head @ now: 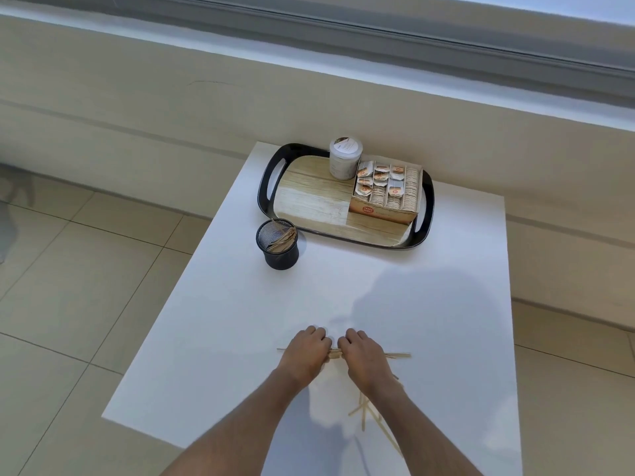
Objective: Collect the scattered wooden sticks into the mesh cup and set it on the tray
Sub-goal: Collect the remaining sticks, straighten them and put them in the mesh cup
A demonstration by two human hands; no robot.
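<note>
A bundle of wooden sticks lies crosswise near the table's front. My left hand and my right hand curl over it side by side and grip it, and the stick ends poke out past both hands. More loose sticks lie scattered under my right forearm. The black mesh cup stands upright farther back on the left, with several sticks leaning inside. Just behind it sits the black-rimmed, wood-patterned tray.
On the tray stand a white lidded jar and an open box of tea bags. The white table has its left edge close to the cup; tiled floor lies beyond. A wall ledge runs behind.
</note>
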